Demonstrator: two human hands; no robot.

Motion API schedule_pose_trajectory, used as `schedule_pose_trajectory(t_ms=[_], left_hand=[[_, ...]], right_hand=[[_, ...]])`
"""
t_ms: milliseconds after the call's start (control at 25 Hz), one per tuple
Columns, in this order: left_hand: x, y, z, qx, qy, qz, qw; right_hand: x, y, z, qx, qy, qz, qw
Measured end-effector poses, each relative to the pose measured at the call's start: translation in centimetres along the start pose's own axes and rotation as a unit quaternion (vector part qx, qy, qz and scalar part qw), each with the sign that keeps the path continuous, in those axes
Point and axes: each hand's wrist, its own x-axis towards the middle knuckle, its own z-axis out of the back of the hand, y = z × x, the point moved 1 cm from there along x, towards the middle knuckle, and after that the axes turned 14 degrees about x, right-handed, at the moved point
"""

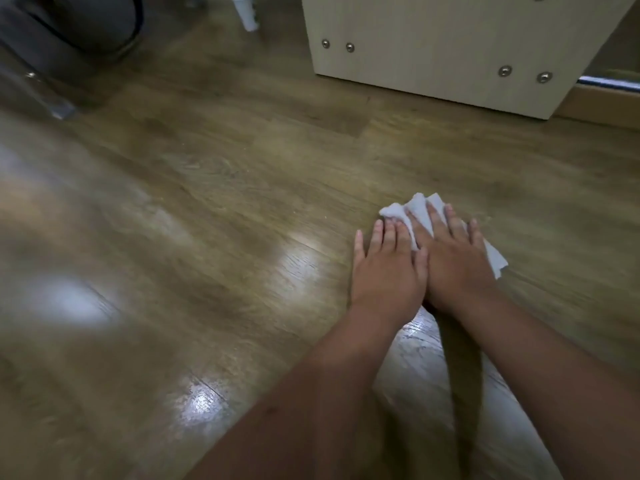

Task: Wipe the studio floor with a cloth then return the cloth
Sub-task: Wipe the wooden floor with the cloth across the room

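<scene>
A white cloth point(419, 207) lies flat on the brown wood-look floor point(214, 202), right of centre. Both my hands press down on it side by side with straight fingers. My left hand point(388, 268) covers the cloth's left part, its outer fingers reaching onto bare floor. My right hand point(457, 261) lies over the middle of the cloth, and a corner of the cloth point(497, 261) sticks out to its right. Most of the cloth is hidden under the hands.
A pale wooden cabinet panel point(450, 46) with metal studs stands on the floor just beyond the hands. A baseboard and metal rail point(609, 83) run at the far right. A dark bag-like object point(69, 26) and a white bottle point(247, 12) are at the back left.
</scene>
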Motion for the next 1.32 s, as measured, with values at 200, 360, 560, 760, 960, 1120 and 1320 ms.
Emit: schedule_pose_trajectory(t_ms=[200, 360, 560, 760, 960, 1120, 1320], left_hand=[[3.8, 1.7, 0.4, -0.021, -0.015, -0.002, 1.0], [4.7, 5.5, 0.5, 0.007, -0.017, 0.009, 1.0], [2.5, 8.9, 0.9, 0.012, -0.011, 0.059, 0.998], [-6.0, 14.6, -0.2, 0.013, -0.023, 0.159, 0.987], [-18.9, 19.9, -2.5, 0.01, -0.03, 0.256, 0.966], [-20.0, 21.5, -4.1, 0.035, -0.065, 0.265, 0.961], [-13.2, 21.3, -2.0, 0.013, -0.079, 0.244, 0.967]], right_hand=[[3.4, 2.6, 0.4, 0.018, -0.02, -0.035, 0.999], [6.0, 5.3, -0.2, 0.019, -0.012, -0.008, 1.0], [6.4, 9.1, -1.1, 0.024, 0.03, 0.056, 0.998], [2.5, 15.7, -5.8, 0.056, 0.049, 0.172, 0.982], [-6.3, 24.2, -11.5, 0.107, 0.066, 0.278, 0.952], [-7.3, 25.5, -12.4, 0.099, 0.07, 0.291, 0.949], [-1.2, 24.3, -10.8, 0.052, 0.073, 0.264, 0.96]])
